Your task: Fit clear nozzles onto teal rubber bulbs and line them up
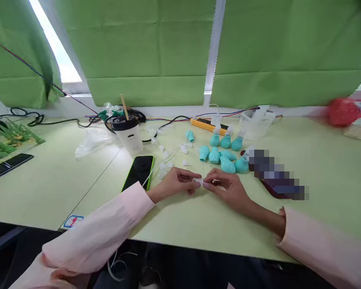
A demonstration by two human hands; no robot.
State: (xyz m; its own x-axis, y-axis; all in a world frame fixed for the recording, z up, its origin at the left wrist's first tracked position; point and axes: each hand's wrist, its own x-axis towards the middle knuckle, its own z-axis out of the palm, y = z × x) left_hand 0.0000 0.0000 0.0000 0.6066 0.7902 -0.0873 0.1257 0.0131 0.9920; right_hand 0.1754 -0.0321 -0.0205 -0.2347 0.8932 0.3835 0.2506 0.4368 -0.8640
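My left hand (183,182) and my right hand (225,185) meet above the near part of the table. Between their fingertips is a small translucent white piece (199,182), pinched from both sides and partly covered by the fingers. Just beyond my right hand lie several glossy teal bulb-shaped pieces (228,164). Farther back, teal bulbs (225,141) stand upright with translucent tops. Small white parts (184,149) are scattered beyond my left hand, and a lone teal piece (189,136) is behind them.
Left of my hands are a green-edged phone (142,166) and a lidded paper cup (130,139) with a straw. A thin white cable (162,161) crosses the phone. At the back are a yellow power strip (206,125) and a plastic bag (255,122). A pixelated dark object (273,176) lies right.
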